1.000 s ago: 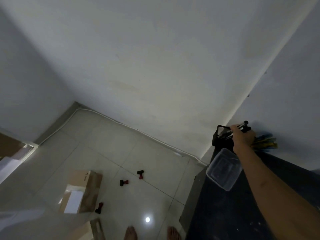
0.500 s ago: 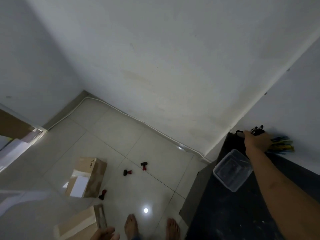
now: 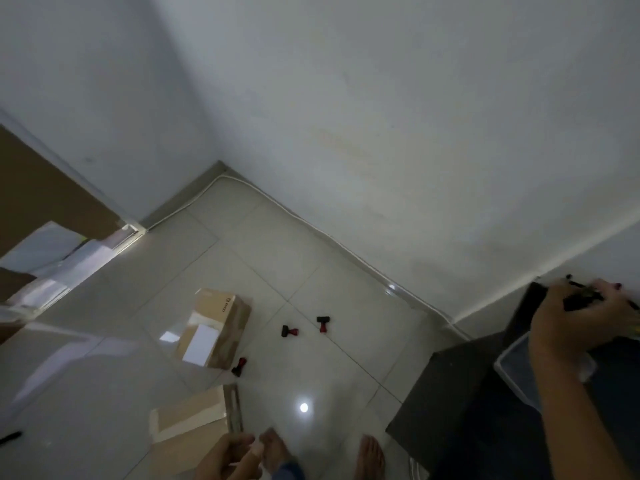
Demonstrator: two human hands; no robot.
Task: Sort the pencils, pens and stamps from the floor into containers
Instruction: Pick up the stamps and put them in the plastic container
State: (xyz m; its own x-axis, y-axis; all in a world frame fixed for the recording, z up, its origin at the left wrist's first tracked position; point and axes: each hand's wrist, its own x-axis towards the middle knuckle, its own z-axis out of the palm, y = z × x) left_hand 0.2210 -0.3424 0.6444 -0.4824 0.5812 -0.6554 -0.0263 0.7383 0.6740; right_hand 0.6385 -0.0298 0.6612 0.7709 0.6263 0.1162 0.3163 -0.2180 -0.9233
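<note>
Three red-and-black stamps lie on the pale tiled floor: two close together [image 3: 289, 331] [image 3: 322, 323] and a third stamp [image 3: 239, 366] beside a cardboard box. A black pen [image 3: 10, 437] lies at the far left edge. My right hand [image 3: 571, 327] is at the right edge, shut on a bunch of dark pens [image 3: 583, 298], over a black holder [image 3: 526, 306] on a dark counter. A clear plastic tub [image 3: 514, 370] sits just under my wrist. My left hand [image 3: 225, 459] hangs low at the bottom with loose fingers and nothing visible in it.
An open cardboard box [image 3: 221, 323] and a flattened cardboard piece [image 3: 190, 419] lie on the floor. The dark counter [image 3: 450, 410] fills the lower right. White sheets [image 3: 59, 261] sit by a doorway at the left. My bare feet [image 3: 370, 455] stand near the counter.
The view has swung left, pushing the counter toward the right edge. My right hand stays at the black holder with the pens. My left hand has come up into view at the bottom.
</note>
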